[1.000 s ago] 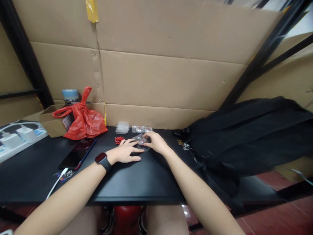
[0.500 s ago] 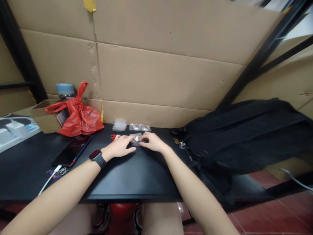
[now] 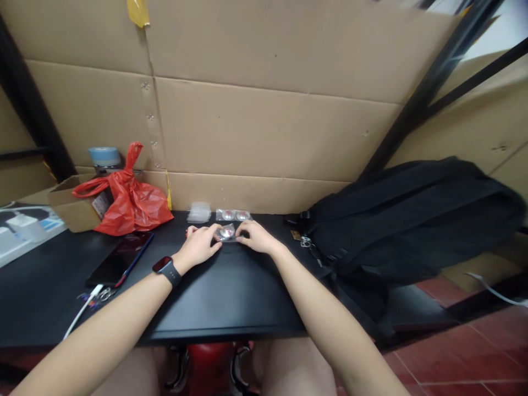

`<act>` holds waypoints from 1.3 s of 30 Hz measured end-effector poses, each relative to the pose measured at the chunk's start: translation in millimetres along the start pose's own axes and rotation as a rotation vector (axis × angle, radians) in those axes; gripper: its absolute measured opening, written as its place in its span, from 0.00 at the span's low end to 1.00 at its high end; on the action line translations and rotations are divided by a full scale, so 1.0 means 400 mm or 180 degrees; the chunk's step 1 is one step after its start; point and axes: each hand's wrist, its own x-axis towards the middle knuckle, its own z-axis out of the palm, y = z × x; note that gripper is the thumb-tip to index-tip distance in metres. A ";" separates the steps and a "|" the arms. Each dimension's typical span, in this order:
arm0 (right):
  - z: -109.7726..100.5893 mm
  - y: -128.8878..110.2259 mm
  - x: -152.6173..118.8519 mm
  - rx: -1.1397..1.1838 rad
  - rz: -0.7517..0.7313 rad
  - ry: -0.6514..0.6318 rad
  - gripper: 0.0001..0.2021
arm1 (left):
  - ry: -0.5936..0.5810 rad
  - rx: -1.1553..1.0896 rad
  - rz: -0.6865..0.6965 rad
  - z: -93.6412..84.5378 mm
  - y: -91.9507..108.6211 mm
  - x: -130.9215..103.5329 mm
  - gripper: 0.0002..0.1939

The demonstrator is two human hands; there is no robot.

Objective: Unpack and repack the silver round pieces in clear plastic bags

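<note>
A small clear packet with a round silver and red item (image 3: 226,232) lies on the black table between my hands. My left hand (image 3: 199,244), with a dark watch on its wrist, has its fingertips closed on the packet's left edge. At the right edge of the same packet, the fingers of my right hand (image 3: 254,237) are pinched together. Just behind are two similar packets (image 3: 235,215) side by side, and a stack of clear plastic sleeves (image 3: 199,212). Some small red items (image 3: 191,231) are mostly hidden behind my left hand.
On the left are a phone (image 3: 121,258) on a white cable, a red plastic bag (image 3: 134,201), a cardboard box (image 3: 76,206) and a power strip (image 3: 31,231). A black backpack (image 3: 412,220) fills the right. A cardboard wall (image 3: 256,132) stands behind the table.
The view has shifted slightly. My left fingers have drawn back to the packet's left edge, so more of the round item shows. The red items are now more covered by my left hand.
</note>
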 end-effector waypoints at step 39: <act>0.013 -0.018 -0.003 0.0945 0.0577 0.0138 0.24 | 0.0133 -0.0026 -0.0362 0.007 0.002 0.007 0.14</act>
